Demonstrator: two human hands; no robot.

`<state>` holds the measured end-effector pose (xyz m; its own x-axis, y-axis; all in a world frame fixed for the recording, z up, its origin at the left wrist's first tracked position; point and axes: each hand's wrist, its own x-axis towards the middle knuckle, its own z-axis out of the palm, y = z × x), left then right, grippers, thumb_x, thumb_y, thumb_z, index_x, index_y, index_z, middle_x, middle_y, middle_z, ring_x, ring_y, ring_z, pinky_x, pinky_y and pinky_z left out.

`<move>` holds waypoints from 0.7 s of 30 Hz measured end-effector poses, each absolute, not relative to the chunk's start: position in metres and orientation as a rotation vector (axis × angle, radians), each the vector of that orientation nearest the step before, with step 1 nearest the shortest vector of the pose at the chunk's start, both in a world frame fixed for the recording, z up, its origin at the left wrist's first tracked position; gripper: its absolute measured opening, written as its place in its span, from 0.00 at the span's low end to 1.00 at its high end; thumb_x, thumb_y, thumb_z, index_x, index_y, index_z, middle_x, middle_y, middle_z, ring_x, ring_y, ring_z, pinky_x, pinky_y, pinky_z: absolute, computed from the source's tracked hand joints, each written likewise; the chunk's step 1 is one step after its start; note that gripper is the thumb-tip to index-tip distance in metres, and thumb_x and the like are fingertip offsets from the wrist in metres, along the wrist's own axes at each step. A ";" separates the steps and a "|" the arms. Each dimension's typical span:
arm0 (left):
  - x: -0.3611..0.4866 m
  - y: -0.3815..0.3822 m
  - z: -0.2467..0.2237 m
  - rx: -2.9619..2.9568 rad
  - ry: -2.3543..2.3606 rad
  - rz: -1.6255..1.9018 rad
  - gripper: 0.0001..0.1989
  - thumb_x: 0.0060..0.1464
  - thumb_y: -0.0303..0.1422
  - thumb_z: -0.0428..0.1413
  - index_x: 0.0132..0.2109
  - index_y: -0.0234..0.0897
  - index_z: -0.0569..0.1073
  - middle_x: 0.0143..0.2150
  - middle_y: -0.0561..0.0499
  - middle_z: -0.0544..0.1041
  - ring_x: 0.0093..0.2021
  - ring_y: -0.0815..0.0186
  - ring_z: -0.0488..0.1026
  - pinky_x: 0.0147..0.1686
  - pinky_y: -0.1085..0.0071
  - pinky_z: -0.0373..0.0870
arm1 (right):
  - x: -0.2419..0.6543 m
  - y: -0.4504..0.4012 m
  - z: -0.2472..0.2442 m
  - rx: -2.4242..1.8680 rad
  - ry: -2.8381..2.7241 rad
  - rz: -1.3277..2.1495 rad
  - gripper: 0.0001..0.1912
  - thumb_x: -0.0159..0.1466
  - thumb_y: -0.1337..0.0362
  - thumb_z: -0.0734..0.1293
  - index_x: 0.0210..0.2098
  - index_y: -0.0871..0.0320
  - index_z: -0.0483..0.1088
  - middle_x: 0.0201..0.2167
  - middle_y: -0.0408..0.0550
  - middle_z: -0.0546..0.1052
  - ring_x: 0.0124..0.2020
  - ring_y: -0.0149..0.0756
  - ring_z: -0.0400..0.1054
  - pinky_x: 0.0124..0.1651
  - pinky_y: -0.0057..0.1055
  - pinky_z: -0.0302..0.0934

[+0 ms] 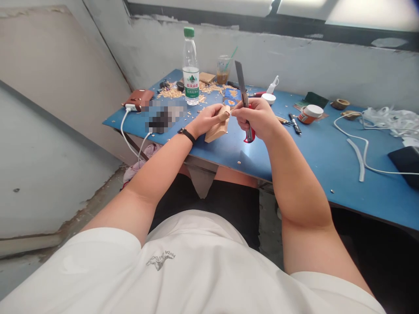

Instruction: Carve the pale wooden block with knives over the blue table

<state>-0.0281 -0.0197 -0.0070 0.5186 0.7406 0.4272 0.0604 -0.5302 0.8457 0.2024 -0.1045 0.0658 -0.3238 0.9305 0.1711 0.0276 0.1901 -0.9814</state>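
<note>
My left hand (207, 120) is closed on a pale block of wood (216, 132) near the table's front edge, with its thumb over the block's upper end. Just to the right, my right hand (257, 117) grips a utility knife (245, 99) with a red and grey handle. The knife's long dark blade points up and slightly left, away from the wood. The fingertips of my right hand are close to the top of the block; whether they touch it is too small to tell.
On the blue table (248, 161) stand a water bottle (190, 69), a cup with a straw (223, 72) and an orange-labelled jar (310, 114). Wood chips (172, 90) lie behind. A brown case (139, 99) sits left; a white cable (365, 150) and plastic bags (389, 122) lie right.
</note>
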 end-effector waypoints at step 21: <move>-0.029 -0.009 -0.014 2.042 0.687 1.057 0.54 0.47 0.92 0.66 0.45 0.43 0.77 0.42 0.45 0.83 0.49 0.51 0.81 0.50 0.58 0.77 | 0.193 -0.112 0.062 -0.911 -1.699 1.372 0.23 0.64 0.51 0.90 0.38 0.52 0.77 0.23 0.35 0.65 0.25 0.28 0.56 0.26 0.30 0.51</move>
<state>-0.0291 -0.0087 -0.0137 0.5205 0.7208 0.4578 0.1259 -0.5950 0.7938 0.1935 -0.1120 0.0621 -0.4601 0.8797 0.1199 0.0680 0.1696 -0.9832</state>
